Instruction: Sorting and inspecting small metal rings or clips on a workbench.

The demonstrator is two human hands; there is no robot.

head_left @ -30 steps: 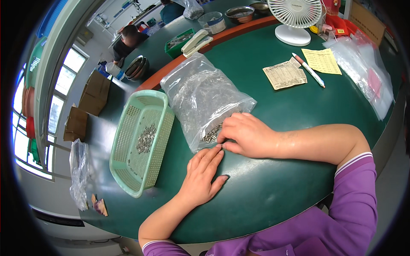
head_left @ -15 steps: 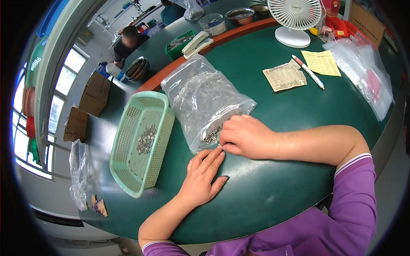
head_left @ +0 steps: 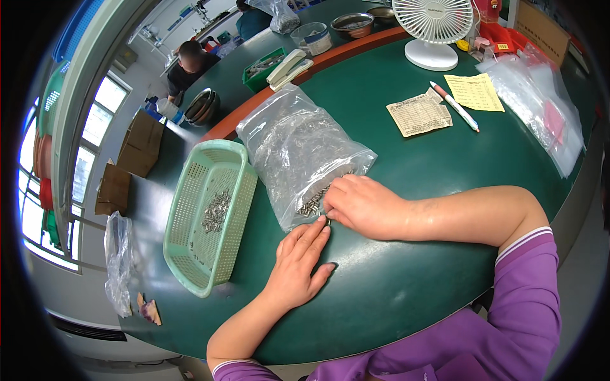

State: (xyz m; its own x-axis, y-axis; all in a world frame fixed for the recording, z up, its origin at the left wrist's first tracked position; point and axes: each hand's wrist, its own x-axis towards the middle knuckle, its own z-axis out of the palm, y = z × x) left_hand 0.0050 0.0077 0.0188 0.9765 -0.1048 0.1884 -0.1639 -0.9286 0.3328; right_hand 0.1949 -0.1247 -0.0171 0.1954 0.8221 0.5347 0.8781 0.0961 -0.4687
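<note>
Beyond the right hand (head_left: pixel 363 207), grip unclear, lies a tan printed slip (head_left: pixel 419 114); left hand (head_left: pixel 295 273) rests, grip released.

Passage leftward is blocked by a green basket (head_left: pixel 243 203), and forward by a clear plastic bag (head_left: pixel 298 143) close beside it. Open room is offered on the desk (head_left: pixel 406 165) right of the bag, bounded by the right forearm (head_left: pixel 460 213), a paper slip (head_left: pixel 419 117), a pen (head_left: pixel 455 106) and a white fan (head_left: pixel 433 26).

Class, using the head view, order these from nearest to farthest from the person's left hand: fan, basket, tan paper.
1. Basket: just left of the left hand.
2. Tan paper: ahead, to the right.
3. Fan: right, farther ahead, beyond the paper.
</note>
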